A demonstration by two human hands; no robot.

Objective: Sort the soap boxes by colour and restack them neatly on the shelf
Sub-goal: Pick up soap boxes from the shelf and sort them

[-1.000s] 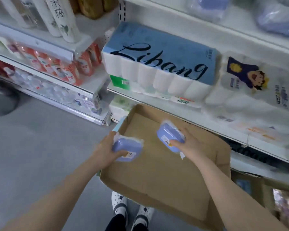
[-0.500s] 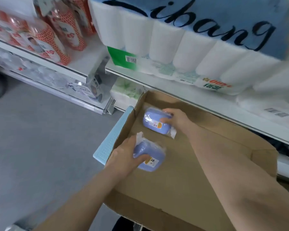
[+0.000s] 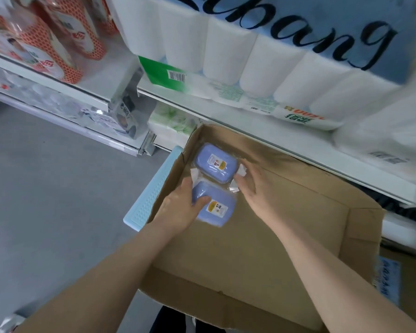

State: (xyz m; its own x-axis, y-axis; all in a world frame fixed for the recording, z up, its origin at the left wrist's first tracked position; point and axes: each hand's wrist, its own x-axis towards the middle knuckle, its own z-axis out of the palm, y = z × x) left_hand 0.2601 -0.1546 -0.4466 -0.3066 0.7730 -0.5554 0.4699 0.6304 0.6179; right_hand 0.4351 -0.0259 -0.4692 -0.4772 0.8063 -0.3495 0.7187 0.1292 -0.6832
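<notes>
Our left hand (image 3: pixel 178 209) curls round the near box (image 3: pixel 220 207), thumb on top. Our right hand (image 3: pixel 257 191), fingers straight, touches the wrap of the far box (image 3: pixel 216 164). Both boxes are lilac, rounded, plastic-wrapped and labelled, lying side by side in the carton's (image 3: pixel 262 248) far left corner.

- An open brown cardboard box (image 3: pixel 262 236) carries two items flat on its bottom, in the far left corner.
- The far soap box (image 3: pixel 215 166) and the near soap box (image 3: pixel 220 205), both lilac plastic in clear wrap, lie side by side with their labels up.
- The white metal shelf (image 3: pixel 226 121) behind the cardboard box carries wrapped white toilet-roll packs (image 3: pixel 226 51).
</notes>
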